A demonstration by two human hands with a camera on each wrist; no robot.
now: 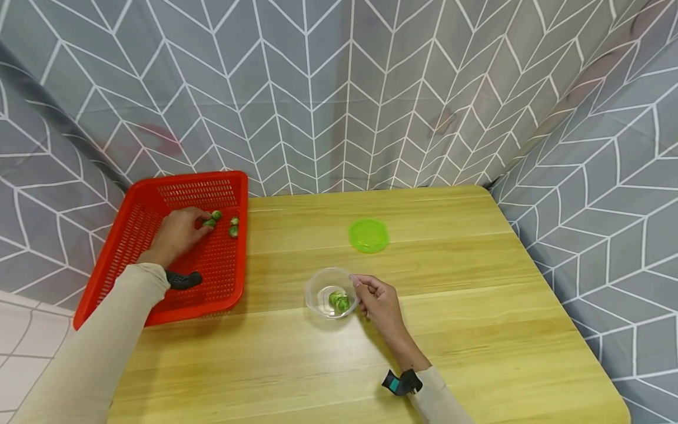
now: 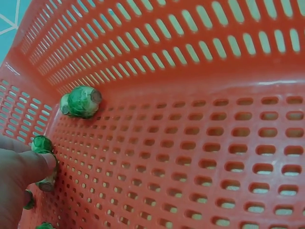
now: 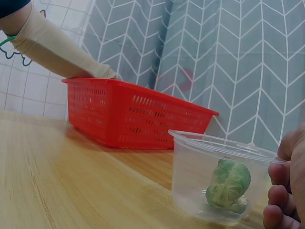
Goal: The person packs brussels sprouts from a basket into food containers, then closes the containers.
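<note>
My left hand (image 1: 179, 233) reaches down inside a red plastic basket (image 1: 242, 274), thumb and fingers pinching a green Brussels sprout (image 1: 209, 223). The left wrist view has the thumb (image 2: 29, 166) lying across that sprout's side. Another sprout (image 1: 216, 215) sits right beside it, and a pair of sprouts (image 2: 85, 101) lies against the basket wall. On the table, my right hand (image 1: 381, 303) grips the rim of a clear plastic bowl (image 3: 190, 176) between thumb and fingers. Brussels sprouts (image 3: 228, 183) rest at the bottom of this bowl.
A bright green lid (image 1: 369, 235) lies flat on the wooden table (image 1: 466, 247), beyond the bowl. The basket stands at the table's left side. A grey patterned curtain (image 1: 328, 100) hangs along the back and right edges.
</note>
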